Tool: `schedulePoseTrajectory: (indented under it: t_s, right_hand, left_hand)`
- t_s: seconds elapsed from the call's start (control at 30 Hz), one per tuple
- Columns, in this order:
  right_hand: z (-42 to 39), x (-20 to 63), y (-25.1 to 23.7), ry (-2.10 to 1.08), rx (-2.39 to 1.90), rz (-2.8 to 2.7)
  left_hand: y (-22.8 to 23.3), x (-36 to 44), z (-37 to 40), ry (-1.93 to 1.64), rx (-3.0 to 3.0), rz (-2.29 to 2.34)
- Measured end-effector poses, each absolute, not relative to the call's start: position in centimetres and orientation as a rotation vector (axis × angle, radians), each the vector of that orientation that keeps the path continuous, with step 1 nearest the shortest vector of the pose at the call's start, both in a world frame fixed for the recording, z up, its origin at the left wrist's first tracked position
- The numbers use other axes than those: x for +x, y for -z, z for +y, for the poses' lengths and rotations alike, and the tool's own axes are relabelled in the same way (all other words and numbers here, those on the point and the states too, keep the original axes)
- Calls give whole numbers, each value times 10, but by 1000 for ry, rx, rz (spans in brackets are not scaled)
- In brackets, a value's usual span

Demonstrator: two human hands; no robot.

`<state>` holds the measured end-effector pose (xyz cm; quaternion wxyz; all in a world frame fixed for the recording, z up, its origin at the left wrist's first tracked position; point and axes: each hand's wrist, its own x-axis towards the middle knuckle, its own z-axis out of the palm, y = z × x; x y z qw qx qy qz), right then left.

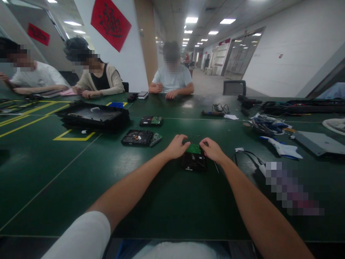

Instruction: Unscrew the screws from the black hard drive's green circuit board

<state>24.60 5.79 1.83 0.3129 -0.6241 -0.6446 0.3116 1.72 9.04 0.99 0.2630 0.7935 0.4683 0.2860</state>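
So, clock centred on the drive between the hands. A black tray is parked out toward 10. The open drive is seen nearer in, also around 10, with a loose board right beside it; that one could get swept off by a careless left sleeve. Another drive, call it the back drive, is left at about 11.

The left hand is held at 10, thumb and fingers parted, thumb up against the left edge of the green board. That board is sat on the 12 o'clock end of the drive. The right hand is placed at 2, fingertips bunched at the board's right edge; whether anything's actually pinched there can't be told.

Whether the board's fixed down can't be made out either. If it's caught by a screw or connector, it could be bent or cracked by uneven lifting. The drive could also be dragged along, since no hand is seen bracing its 6 o'clock end.

A thin tool is left at 4, close to the right wrist, so it could easily be knocked.
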Motion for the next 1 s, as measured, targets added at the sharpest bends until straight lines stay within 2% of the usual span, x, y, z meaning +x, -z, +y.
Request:
schedulePoseTrajectory:
  t_s: [0.3, 0.57, 0.83, 1.0]
  right_hand:
    - [66, 247, -19, -967, -1629, -1642]
    - [82, 250, -28, -1200, -1608, -1535]
    - [84, 248, -19, -1169, -1567, -1451]
    - [72, 247, -16, -1075, -1556, -1506]
  left_hand:
    - [-4, 14, 96, -777, 2168, 1210]
    - [-1, 26, 102, -940, 2036, 1310]
    - [1, 26, 91, -1146, 2109, 1386]
    - [2, 19, 94, -1089, 2117, 1162]
